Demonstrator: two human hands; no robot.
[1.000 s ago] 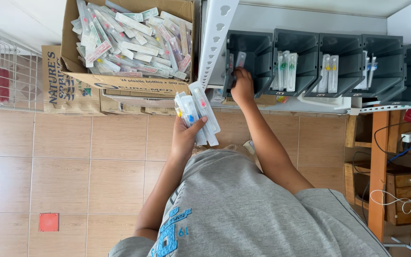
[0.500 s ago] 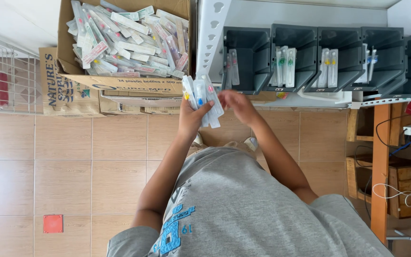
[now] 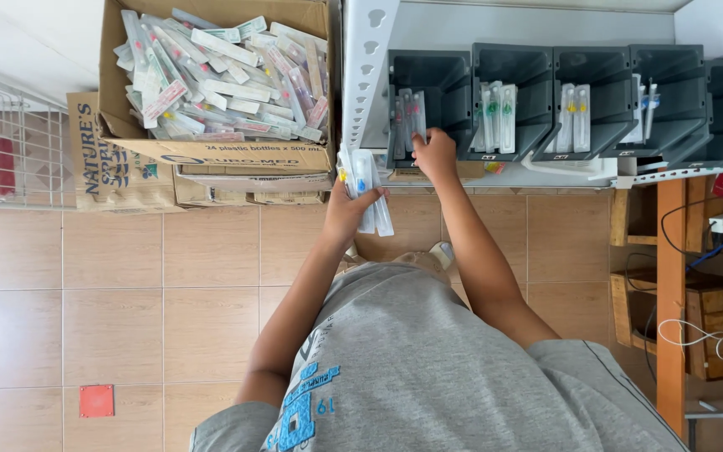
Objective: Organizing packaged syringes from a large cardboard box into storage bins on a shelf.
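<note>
The floor [image 3: 85, 293] is made of tan tiles and fills the 9 o'clock side. The person's grey shirt [image 3: 428, 368] fills the 6 o'clock side. At 11 o'clock a big cardboard box [image 3: 211, 151] sits open, full of long thin packets [image 3: 219, 75] in a heap. A white wire basket [image 3: 6, 142] stands at 9 o'clock from the box. A white shelf [image 3: 495, 25] runs along 12 to 2 o'clock, and a row of dark grey bins [image 3: 587, 100] hangs on it. Each bin has a few packets standing up in it. A wooden stand [image 3: 667, 293] with wires is at 3 o'clock.

The left hand [image 3: 349, 213] is closed around a bunch of packets [image 3: 363, 180], held up just under the box. The right hand [image 3: 435, 155] reaches to the first bin [image 3: 445, 79], at 12 o'clock. Its fingers pinch one packet [image 3: 418, 117] that stands in the bin with two others.
</note>
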